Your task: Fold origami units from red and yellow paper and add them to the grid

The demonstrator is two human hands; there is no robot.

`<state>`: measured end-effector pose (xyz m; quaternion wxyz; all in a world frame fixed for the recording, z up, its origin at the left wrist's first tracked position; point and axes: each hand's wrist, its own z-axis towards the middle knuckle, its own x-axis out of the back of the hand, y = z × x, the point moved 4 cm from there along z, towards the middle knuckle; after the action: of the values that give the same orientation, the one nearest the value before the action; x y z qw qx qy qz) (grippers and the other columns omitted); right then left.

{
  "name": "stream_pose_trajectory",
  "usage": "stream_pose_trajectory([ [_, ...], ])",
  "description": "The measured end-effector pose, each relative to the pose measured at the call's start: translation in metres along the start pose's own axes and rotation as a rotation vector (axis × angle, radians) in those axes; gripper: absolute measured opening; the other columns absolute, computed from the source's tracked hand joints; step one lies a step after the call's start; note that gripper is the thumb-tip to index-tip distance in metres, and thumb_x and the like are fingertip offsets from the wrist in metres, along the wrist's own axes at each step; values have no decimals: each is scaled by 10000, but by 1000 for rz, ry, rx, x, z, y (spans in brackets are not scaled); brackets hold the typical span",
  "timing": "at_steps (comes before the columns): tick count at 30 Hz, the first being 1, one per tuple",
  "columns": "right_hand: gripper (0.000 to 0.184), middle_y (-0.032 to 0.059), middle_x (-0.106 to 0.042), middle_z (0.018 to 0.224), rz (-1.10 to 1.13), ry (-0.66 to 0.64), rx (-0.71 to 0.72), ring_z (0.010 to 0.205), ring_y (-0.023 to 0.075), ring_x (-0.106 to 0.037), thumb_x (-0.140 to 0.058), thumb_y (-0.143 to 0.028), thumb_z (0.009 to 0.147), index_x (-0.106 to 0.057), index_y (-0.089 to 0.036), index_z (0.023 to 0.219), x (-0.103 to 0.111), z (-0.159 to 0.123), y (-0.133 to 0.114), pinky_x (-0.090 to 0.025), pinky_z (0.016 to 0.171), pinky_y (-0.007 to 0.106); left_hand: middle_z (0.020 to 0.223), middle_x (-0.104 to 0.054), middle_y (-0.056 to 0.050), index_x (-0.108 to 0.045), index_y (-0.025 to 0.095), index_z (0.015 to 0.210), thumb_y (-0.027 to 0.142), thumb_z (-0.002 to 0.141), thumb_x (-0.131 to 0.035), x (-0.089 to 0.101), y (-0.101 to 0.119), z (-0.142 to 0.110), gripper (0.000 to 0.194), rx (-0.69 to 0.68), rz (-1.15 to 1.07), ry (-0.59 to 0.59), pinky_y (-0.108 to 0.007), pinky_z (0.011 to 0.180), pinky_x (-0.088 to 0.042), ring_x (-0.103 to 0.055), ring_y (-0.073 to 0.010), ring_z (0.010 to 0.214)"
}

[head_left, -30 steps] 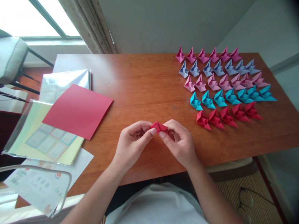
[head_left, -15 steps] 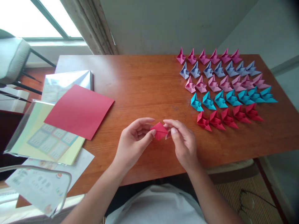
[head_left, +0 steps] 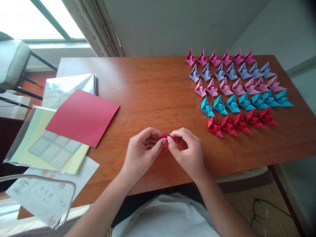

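A small red folded paper [head_left: 166, 135] is held above the table near its front edge. My left hand [head_left: 145, 146] pinches its left corner between thumb and fingers. From the other side my right hand [head_left: 185, 144] grips it too, the thumb pressed on its front face. Both thumbs nearly meet and hide much of the paper. Beyond my right hand stand several red folded paper pieces [head_left: 240, 123] in a row, with pointed tips and small pockets.
Behind the red row are rows of turquoise [head_left: 232, 103], pink [head_left: 224, 87], lilac [head_left: 219, 72] and magenta [head_left: 215, 58] folded pieces. At left, red paper sheets [head_left: 84, 117] lie over a plastic packet of yellow paper [head_left: 81, 161]. A chair [head_left: 14, 62] stands by the window.
My right hand has moved left and closed its thumb and fingers on the red folded paper, covering its right part. My left hand keeps its pinch.
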<state>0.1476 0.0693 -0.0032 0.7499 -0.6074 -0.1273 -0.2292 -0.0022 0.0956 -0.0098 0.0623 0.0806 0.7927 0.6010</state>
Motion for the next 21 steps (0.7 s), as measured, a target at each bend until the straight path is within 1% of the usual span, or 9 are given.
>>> stream_pose_trajectory([
  [5, 154, 24, -627, 748, -186, 94, 109, 713, 175, -564, -582, -140, 913, -577, -227, 786, -8, -4, -7, -469, 679, 315, 791, -727, -15, -678, 182, 811, 270, 797, -776, 1, 0, -2, 132, -74, 123, 59, -217, 650, -563, -693, -139, 696],
  [7, 147, 40, -639, 764, -227, 132, 144, 735, 189, -576, -573, -139, 921, -584, -229, 806, -10, -5, -10, -477, 698, 330, 803, -730, -19, -681, 182, 817, 271, 787, -782, 2, 1, -3, 138, -82, 113, 86, -224, 661, -568, -698, -146, 710],
  [9, 118, 49, -658, 792, -219, 147, 165, 755, 195, -591, -577, -141, 927, -606, -227, 851, -10, -5, -13, -489, 714, 338, 792, -724, -17, -672, 179, 807, 278, 765, -800, 3, 1, -3, 167, -70, 76, 100, -224, 655, -566, -692, -147, 704],
  [11, 93, 51, -670, 816, -188, 152, 169, 765, 195, -604, -587, -152, 932, -622, -229, 893, -9, -5, -14, -500, 720, 340, 762, -707, -9, -650, 177, 784, 292, 750, -813, 3, 2, -2, 202, -44, 35, 92, -217, 634, -558, -676, -138, 680],
  [13, 88, 48, -674, 828, -161, 145, 160, 767, 193, -612, -592, -161, 935, -631, -234, 907, -6, -4, -13, -508, 721, 342, 758, -702, -5, -642, 176, 786, 300, 749, -819, 2, 2, -1, 219, -17, -11, 58, -211, 636, -557, -671, -132, 680],
  [17, 110, 45, -673, 832, -152, 115, 168, 768, 190, -610, -591, -149, 931, -642, -241, 898, -5, -2, -13, -508, 719, 341, 818, -736, -16, -699, 166, 862, 289, 769, -808, 1, 6, 0, 189, 19, -69, 5, -207, 674, -575, -695, -136, 734],
  [21, 124, 46, -668, 807, -205, 127, 232, 787, 202, -617, -606, -123, 917, -636, -242, 892, -7, -3, -15, -504, 740, 348, 743, -733, -13, -720, 149, 792, 330, 807, -771, 2, 6, -1, 189, 65, -65, 3, -205, 626, -581, -697, -136, 676],
])
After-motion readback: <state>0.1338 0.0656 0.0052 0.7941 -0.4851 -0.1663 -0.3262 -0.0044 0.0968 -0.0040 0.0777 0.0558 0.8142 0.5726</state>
